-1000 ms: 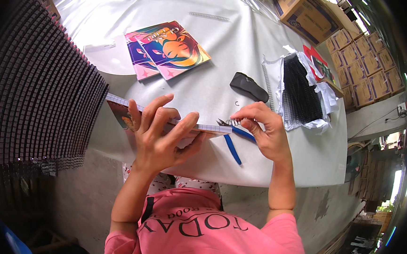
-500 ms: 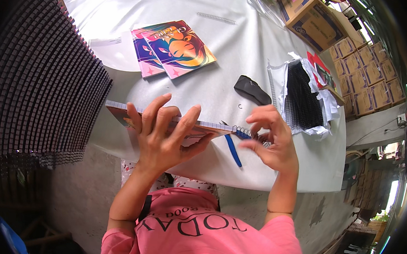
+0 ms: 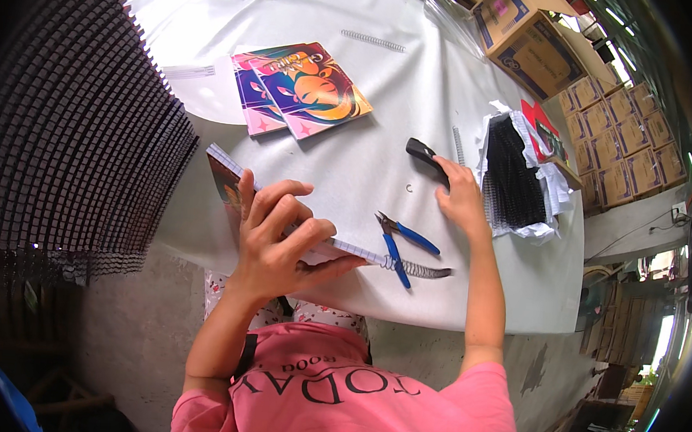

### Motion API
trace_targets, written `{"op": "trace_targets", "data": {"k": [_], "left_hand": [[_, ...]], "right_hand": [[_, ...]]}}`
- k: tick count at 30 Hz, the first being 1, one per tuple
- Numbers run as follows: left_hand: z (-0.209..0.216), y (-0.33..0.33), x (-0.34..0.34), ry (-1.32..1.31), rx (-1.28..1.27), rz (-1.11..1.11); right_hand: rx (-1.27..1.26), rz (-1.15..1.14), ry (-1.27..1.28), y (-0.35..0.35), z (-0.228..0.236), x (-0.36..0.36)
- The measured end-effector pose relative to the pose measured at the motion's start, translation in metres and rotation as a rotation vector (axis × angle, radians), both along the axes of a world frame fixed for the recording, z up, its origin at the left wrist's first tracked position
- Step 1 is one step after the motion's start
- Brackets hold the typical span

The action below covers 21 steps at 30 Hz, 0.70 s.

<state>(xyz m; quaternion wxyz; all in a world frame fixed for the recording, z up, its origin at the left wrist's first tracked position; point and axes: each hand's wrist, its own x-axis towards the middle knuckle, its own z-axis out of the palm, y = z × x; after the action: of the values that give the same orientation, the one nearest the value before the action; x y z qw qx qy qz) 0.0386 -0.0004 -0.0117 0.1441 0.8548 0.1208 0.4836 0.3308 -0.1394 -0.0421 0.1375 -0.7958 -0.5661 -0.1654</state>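
My left hand [image 3: 280, 239] is closed round a thin notebook [image 3: 224, 177], held on edge with its page edges up and its lower part hidden by my fingers. From the notebook's right end sticks out a loose wire coil [image 3: 418, 268], dark at its tip. My right hand [image 3: 463, 200] reaches over the table, its fingers on the near end of a black, long, rounded tool [image 3: 423, 151] of a kind I cannot make out. Blue-handled cutting pliers [image 3: 417, 237] lie with jaws parted beneath the coil. A small cut bit of wire [image 3: 409, 188] lies near the black tool.
Two colourful notebooks [image 3: 314, 93] overlap on the white-covered table [image 3: 395, 87], with a wire coil [image 3: 373, 40] beyond. Another coil [image 3: 457, 146] lies beside black coils in white wrapping [image 3: 517, 180]. Stacked black coils [image 3: 88, 118] rise at left; cardboard boxes [image 3: 538, 57] stand at right.
My right hand has left the coil at the notebook's end and moved up to the black tool. The notebook has tilted, its right end lower, and the pliers now show fully.
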Motion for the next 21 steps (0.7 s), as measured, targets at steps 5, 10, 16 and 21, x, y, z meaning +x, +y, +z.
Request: {"op": "trace_targets", "data": {"k": [5,10,16,21], "left_hand": [[0.000,-0.015,0.002,0.025,0.014,0.173],[-0.001,-0.017,0.005,0.009,-0.022,0.193],[0.001,-0.018,0.002,0.060,-0.030,0.178],[0.003,-0.012,0.001,0.056,-0.036,0.145]], "right_hand": [[0.199,-0.029,0.891,0.011,0.025,-0.012],[0.133,0.797,1.487,0.019,0.058,-0.093],[0.377,1.092,1.661,0.023,0.051,-0.101],[0.312,0.631,1.461,0.025,0.048,-0.101]]}}
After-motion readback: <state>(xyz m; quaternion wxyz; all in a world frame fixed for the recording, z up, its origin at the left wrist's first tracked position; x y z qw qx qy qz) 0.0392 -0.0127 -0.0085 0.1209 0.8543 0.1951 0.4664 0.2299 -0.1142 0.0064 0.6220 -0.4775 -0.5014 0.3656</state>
